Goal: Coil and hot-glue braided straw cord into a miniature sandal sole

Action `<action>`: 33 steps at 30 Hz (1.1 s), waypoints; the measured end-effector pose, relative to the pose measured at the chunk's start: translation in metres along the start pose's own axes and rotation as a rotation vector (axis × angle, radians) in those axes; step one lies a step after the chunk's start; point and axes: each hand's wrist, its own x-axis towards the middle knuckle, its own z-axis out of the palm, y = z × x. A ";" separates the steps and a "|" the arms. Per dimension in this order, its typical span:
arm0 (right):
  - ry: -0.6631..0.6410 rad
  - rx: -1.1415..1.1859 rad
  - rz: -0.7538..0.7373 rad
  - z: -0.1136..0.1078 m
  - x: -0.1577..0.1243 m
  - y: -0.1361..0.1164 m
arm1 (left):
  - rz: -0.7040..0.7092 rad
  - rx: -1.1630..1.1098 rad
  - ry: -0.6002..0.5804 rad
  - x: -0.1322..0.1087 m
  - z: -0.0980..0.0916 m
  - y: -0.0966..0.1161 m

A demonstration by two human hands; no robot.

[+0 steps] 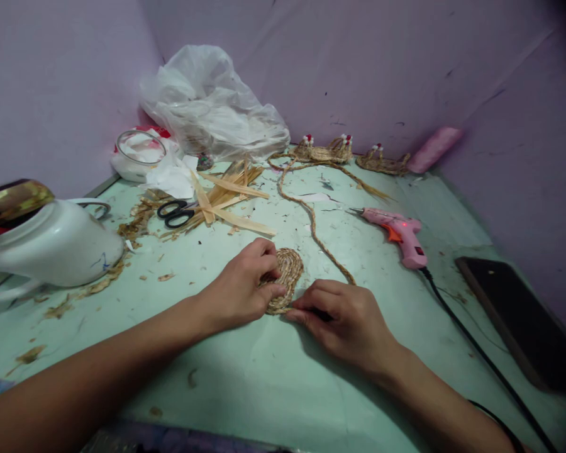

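A flat coil of braided straw rope [290, 269] lies on the pale green table [245, 377]. My left hand [245, 283] curls over the coil's left side, fingers and thumb pinching its edge. My right hand [342, 318] presses the rope against the coil's lower right rim with closed fingers. The loose tail of the braided rope [314, 223] runs from under my right hand back toward the wall.
A pink glue gun [399, 233] with a black cord [471, 343] lies to the right. Black scissors [175, 212] and straw strips [226, 195] sit behind the coil. A white jug [51, 242] stands left, a plastic bag [212, 104] and small straw pieces [325, 151] at the back, a dark board [523, 321] far right.
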 end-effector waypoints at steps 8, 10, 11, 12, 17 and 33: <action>0.035 -0.034 0.016 -0.002 -0.002 0.009 | -0.003 0.010 -0.009 -0.001 0.001 -0.002; 0.030 -0.032 0.027 -0.002 -0.001 0.010 | -0.001 0.014 -0.012 0.000 0.001 -0.002; 0.026 -0.029 0.038 -0.002 0.000 0.010 | -0.002 0.016 -0.013 0.000 0.000 -0.002; 0.022 -0.028 0.053 -0.003 0.001 0.010 | -0.003 0.018 -0.012 0.001 0.000 -0.002; 0.009 -0.010 0.180 -0.010 0.005 0.008 | -0.003 0.024 -0.006 0.001 0.000 -0.002; 0.113 -0.141 0.314 -0.003 0.017 0.004 | -0.024 0.046 0.005 0.001 0.001 -0.001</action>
